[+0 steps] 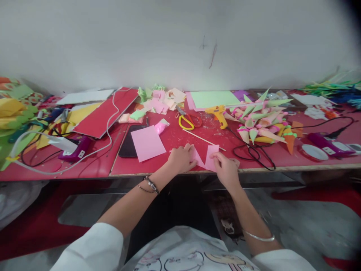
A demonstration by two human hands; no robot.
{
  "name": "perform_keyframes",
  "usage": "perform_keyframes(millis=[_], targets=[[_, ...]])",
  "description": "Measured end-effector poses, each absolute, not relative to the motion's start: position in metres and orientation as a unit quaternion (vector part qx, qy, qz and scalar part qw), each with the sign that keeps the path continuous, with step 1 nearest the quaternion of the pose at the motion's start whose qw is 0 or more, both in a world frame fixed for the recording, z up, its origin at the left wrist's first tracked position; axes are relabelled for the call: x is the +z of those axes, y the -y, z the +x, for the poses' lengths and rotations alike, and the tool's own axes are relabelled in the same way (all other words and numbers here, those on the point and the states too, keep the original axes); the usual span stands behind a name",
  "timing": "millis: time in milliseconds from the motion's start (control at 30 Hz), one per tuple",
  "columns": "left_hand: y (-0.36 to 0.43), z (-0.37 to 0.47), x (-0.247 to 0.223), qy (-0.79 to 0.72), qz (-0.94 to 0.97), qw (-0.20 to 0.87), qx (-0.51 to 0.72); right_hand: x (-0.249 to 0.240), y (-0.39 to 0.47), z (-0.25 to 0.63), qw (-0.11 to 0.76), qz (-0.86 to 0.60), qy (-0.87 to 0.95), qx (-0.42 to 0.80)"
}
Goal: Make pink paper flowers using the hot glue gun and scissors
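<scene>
At the table's front edge, my left hand (pixel 182 159) has its fingers bent over a piece of pink paper (pixel 199 159), holding it down. My right hand (pixel 227 168) pinches an upright pink paper flap (pixel 211 153) between thumb and fingers. A V-shaped gap parts the two pink areas; whether they are one folded sheet I cannot tell. Just beyond my hands lies a thin wooden stick (pixel 203 139). To the left, a square pink sheet (pixel 148 143) partly covers a dark phone (pixel 128 145). Yellow-and-red-handled scissors (pixel 186 119) rest farther back.
Right of centre are a yellow glue gun (pixel 218 114) with a looping black cord (pixel 255 156) and a pile of paper cones (pixel 258 122). Purple power strips (pixel 328 143) flank the work area. A red board (pixel 105 114) and a white cable (pixel 109 124) lie left.
</scene>
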State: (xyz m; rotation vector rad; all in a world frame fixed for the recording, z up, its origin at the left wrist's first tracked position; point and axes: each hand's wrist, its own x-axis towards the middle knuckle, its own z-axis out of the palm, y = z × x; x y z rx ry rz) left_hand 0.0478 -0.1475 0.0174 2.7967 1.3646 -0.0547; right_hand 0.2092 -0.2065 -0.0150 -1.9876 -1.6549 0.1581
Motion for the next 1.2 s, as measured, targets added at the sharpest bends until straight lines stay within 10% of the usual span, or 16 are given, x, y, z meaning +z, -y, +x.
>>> perform_keyframes(millis=[433, 567, 733, 1200], targets=[[0.145, 0.044, 0.022, -0.479, 0.877, 0.004, 0.037, -0.007, 0.215, 0.219, 0.466, -0.649, 0.578, 0.167], [0.151, 0.040, 0.026, -0.499, 0.834, 0.146, 0.184, 0.001, 0.204, 0.192, 0.505, -0.598, 0.574, 0.240], [0.147, 0.026, 0.017, -0.459, 0.755, 0.382, 0.272, 0.008, 0.190, 0.168, 0.480, -0.557, 0.619, 0.277], [0.015, -0.041, 0.038, -0.559, 0.648, 0.449, 0.258, -0.028, 0.177, 0.173, 0.306, -0.610, 0.725, 0.098]])
